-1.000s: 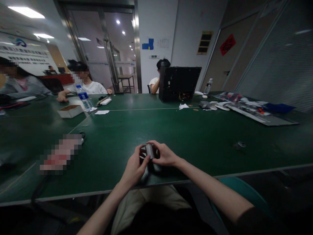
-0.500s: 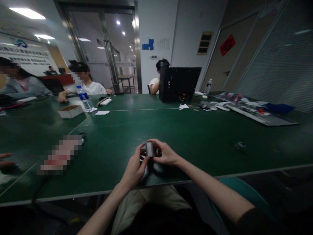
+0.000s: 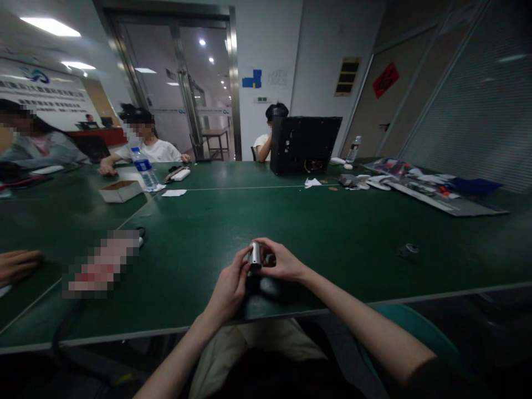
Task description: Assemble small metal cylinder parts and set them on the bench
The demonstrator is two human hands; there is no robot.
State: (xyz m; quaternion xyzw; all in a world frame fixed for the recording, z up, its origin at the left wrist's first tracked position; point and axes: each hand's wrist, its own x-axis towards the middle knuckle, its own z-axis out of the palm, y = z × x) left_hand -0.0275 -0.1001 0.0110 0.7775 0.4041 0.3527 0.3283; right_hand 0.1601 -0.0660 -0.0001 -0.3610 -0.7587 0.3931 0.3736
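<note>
Between my hands, just above the green table (image 3: 199,227), is a small shiny metal cylinder (image 3: 255,256) with a dark hole near its lower edge. My left hand (image 3: 233,281) grips its left side, thumb and fingers closed against the metal. From the right, my right hand (image 3: 283,260) holds it with the index finger over the top and the thumb low down. A small dark and silvery round part (image 3: 408,250) lies on the table off to my right.
Left of me lies a blurred-out flat object (image 3: 103,265) with a cord, and a co-worker's hand (image 3: 19,266) beyond it. An open box (image 3: 120,191), a water bottle (image 3: 145,169), a black computer case (image 3: 307,144) and a cluttered panel (image 3: 449,199) stand farther back.
The cylinder has turned in my fingers, so its hole now shows. My left fingers have shifted closer along its side. The co-worker's hand at the left has come further into view.
</note>
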